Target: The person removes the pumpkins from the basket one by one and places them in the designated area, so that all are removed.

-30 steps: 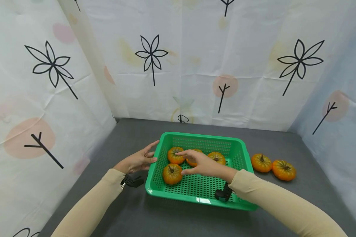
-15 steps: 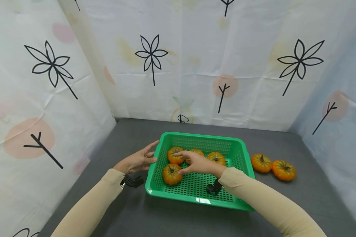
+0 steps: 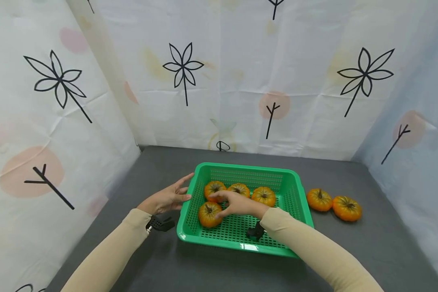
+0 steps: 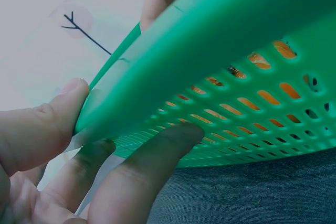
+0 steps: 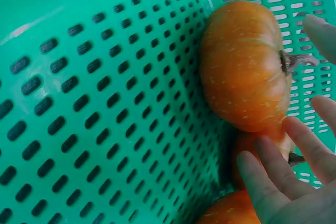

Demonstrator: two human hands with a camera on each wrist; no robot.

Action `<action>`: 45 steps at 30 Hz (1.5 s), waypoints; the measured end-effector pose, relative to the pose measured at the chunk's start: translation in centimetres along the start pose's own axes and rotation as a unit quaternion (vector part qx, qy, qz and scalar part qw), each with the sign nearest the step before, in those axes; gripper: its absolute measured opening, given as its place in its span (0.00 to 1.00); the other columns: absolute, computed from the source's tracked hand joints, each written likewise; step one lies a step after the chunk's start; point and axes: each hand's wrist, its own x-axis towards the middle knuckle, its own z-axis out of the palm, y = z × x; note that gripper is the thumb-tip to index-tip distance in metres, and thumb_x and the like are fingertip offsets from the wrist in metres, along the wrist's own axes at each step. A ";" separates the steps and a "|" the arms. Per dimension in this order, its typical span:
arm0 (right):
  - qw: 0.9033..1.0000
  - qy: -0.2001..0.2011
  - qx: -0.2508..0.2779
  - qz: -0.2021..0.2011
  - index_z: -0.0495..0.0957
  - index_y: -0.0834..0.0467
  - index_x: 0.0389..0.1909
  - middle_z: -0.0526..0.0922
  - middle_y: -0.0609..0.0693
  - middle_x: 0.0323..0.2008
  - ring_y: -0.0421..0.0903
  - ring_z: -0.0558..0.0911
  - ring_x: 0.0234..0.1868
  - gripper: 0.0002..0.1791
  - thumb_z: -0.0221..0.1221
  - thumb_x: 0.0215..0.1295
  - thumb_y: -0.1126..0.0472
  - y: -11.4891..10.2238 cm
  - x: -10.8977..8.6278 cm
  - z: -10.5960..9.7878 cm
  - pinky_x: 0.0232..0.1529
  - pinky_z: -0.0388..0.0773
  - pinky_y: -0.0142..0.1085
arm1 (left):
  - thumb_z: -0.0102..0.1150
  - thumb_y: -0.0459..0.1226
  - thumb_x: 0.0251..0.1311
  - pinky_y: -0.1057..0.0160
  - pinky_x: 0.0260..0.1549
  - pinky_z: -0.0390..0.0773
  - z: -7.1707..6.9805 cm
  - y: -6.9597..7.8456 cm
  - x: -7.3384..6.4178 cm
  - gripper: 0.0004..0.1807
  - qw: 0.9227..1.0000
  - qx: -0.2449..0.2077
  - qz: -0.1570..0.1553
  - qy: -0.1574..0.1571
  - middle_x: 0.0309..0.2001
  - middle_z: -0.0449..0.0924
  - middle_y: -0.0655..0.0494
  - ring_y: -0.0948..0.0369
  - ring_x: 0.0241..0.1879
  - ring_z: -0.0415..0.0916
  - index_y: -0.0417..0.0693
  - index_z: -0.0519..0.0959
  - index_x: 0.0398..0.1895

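Pumpkin (image 3: 208, 215) sits inside the green basket (image 3: 219, 241), right hand (image 3: 236, 204) near it

White cloth walls (image 3: 237, 48), black line-drawn flowers (image 3: 183, 66), pastel blotches (image 3: 74, 40), dark grey tabletop (image 3: 204, 269), bluish right wall (image 3: 423, 170)

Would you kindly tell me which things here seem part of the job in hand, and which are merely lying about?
Likely part of the job:
green basket, touched by the left hand
four pumpkins inside it, near the right hand
perhaps the two pumpkins outside it

Apparently just surroundings:
dark table
patterned cloth
black wrist devices
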 end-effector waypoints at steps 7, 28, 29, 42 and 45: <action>1.000 -0.010 -0.029 0.000 0.67 0.57 0.69 0.69 0.52 0.67 0.54 0.70 0.65 0.36 0.67 0.60 0.59 0.1 0.3 0.4 0.62 0.73 0.51 | 0.54 0.29 0.67 0.44 0.54 0.78 0.0 0.0 -0.2 0.50 1.000 -0.003 0.001 0.000 0.76 0.45 0.39 0.46 0.61 0.73 0.69 0.33 0.78; 0.994 -0.027 -0.101 0.016 0.64 0.53 0.70 0.66 0.49 0.69 0.47 0.66 0.69 0.43 0.72 0.53 0.55 0.4 1.1 1.8 0.68 0.67 0.45 | 0.54 0.29 0.67 0.44 0.54 0.78 0.2 0.0 -0.1 0.50 1.000 -0.003 0.002 -0.001 0.76 0.47 0.39 0.46 0.61 0.73 0.70 0.34 0.78; 0.994 -0.026 -0.102 0.017 0.64 0.53 0.70 0.66 0.49 0.69 0.47 0.66 0.69 0.43 0.72 0.53 0.55 0.5 1.1 1.8 0.68 0.67 0.45 | 0.54 0.29 0.67 0.44 0.54 0.78 0.2 0.0 -0.1 0.50 1.000 -0.003 0.002 -0.002 0.76 0.47 0.39 0.46 0.61 0.73 0.70 0.34 0.78; 0.994 -0.030 -0.105 0.013 0.66 0.54 0.69 0.68 0.48 0.68 0.48 0.67 0.68 0.43 0.73 0.52 0.55 0.7 1.1 1.5 0.68 0.67 0.44 | 0.54 0.29 0.67 0.45 0.54 0.78 0.1 0.0 -0.1 0.50 1.000 -0.004 0.002 -0.005 0.76 0.46 0.40 0.46 0.61 0.73 0.70 0.33 0.78; 0.994 -0.031 -0.103 0.017 0.66 0.54 0.68 0.68 0.48 0.68 0.48 0.67 0.68 0.43 0.73 0.51 0.55 0.6 1.0 1.4 0.68 0.68 0.45 | 0.54 0.29 0.67 0.45 0.54 0.78 0.1 0.0 -0.1 0.50 1.000 -0.002 0.003 -0.004 0.76 0.46 0.41 0.46 0.61 0.73 0.69 0.33 0.78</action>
